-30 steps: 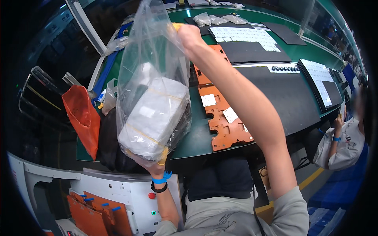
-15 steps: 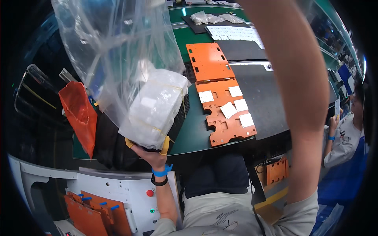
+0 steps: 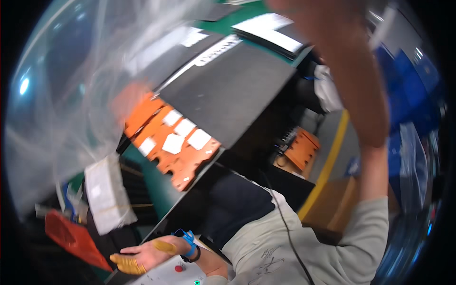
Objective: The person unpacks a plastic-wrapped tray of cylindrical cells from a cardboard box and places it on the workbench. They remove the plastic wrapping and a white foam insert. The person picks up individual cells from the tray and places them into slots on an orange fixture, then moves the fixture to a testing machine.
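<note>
Held left hand [image 3: 147,256] palm up, fingers apart, near 1 white wrapped bundle [image 3: 108,194], below 1 clear bag [image 3: 61,118]. Extended right arm [image 3: 361,90] past upper edge; could not tell right fingers' state.

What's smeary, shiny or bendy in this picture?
In the head view, the clear bag and right forearm are smeared, probably by motion; in that head view, a glare spot shines at left; the yellow floor line curves there, likely from the fisheye lens.
</note>
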`<action>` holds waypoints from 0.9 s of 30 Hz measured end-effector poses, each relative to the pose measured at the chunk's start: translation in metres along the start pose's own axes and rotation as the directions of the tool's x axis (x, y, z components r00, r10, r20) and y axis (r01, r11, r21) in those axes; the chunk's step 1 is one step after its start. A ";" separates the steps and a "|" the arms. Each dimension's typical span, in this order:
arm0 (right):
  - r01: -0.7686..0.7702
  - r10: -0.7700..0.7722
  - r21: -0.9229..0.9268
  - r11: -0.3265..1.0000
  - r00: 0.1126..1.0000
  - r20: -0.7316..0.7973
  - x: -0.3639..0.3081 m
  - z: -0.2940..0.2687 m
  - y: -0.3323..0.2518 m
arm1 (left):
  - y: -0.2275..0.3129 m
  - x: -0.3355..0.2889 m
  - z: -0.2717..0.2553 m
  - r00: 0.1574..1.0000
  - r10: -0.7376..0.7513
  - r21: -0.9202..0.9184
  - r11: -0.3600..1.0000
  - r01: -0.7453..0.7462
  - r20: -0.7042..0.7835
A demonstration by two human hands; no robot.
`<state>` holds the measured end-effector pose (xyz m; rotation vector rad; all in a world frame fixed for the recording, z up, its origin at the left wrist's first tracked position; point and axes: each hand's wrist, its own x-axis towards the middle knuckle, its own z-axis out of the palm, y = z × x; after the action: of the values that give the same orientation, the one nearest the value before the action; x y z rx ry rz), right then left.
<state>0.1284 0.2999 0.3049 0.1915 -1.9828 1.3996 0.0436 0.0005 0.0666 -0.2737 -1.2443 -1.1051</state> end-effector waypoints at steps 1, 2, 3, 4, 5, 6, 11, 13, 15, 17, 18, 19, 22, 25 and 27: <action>0.005 -0.016 0.144 0.990 0.997 0.077 -0.001 0.021 0.016 | 0.019 0.017 -0.014 0.994 0.099 -0.058 0.994 -0.097 0.038; -0.015 0.001 0.169 0.985 0.997 0.083 -0.008 0.019 0.017 | 0.045 0.016 0.008 0.991 0.108 -0.234 0.968 -0.086 0.081; -0.055 0.036 0.205 0.977 0.995 0.096 -0.018 0.016 0.019 | 0.089 0.017 0.055 0.916 -0.356 -0.197 0.927 0.320 -0.187; -0.103 0.087 0.235 0.966 0.993 0.079 -0.035 0.002 0.016 | 0.111 0.008 0.080 0.912 -0.411 -0.321 0.864 0.388 -0.006; -0.164 0.141 0.303 0.939 0.985 0.097 -0.054 -0.004 0.021 | 0.113 -0.006 0.083 0.878 -0.430 -0.406 0.779 0.479 0.211; -0.240 0.198 0.392 0.888 0.969 0.145 -0.071 -0.006 0.032 | 0.108 -0.022 0.086 0.816 -0.403 -0.426 0.707 0.565 0.413; -0.516 0.343 0.701 0.492 0.855 0.389 -0.129 -0.027 0.044 | 0.082 -0.072 0.101 0.076 0.049 -0.090 0.636 0.767 0.996; -0.398 0.441 0.798 0.452 0.877 0.188 -0.140 -0.047 0.034 | 0.098 -0.078 0.108 -0.155 0.277 -0.090 0.702 0.706 0.948; -0.170 0.442 0.839 0.518 0.892 -0.092 -0.150 -0.069 0.030 | 0.132 -0.072 0.123 -0.278 0.444 -0.177 0.744 0.644 0.852; 0.138 0.307 0.724 0.676 0.840 -0.447 -0.157 -0.095 0.030 | 0.156 -0.059 0.124 -0.326 0.423 -0.126 0.751 0.648 0.845; 0.168 0.248 0.563 0.810 0.770 -0.587 -0.153 -0.099 0.027 | 0.163 -0.051 0.117 -0.321 0.330 -0.023 0.729 0.684 0.888; 0.152 0.180 0.378 0.913 0.681 -0.709 -0.150 -0.103 0.023 | 0.165 -0.052 0.114 -0.212 0.302 -0.056 0.682 0.729 0.929; 0.063 -0.057 -0.018 0.998 0.679 -0.732 -0.154 -0.109 0.084 | 0.161 -0.060 0.101 0.187 0.259 -0.305 0.565 0.766 0.948; -0.158 0.055 -0.151 0.976 0.849 -0.526 -0.166 -0.081 0.131 | 0.149 -0.081 0.078 0.284 0.048 -0.275 0.441 0.854 0.958; -0.141 0.062 -0.218 0.966 0.941 -0.331 -0.185 -0.055 0.157 | 0.120 -0.103 0.077 0.093 0.033 -0.098 0.363 0.926 0.995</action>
<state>0.2158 0.3636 0.0805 -0.2406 -1.8825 1.1546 0.0997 0.1669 0.0521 -1.4813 -1.8801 -2.4493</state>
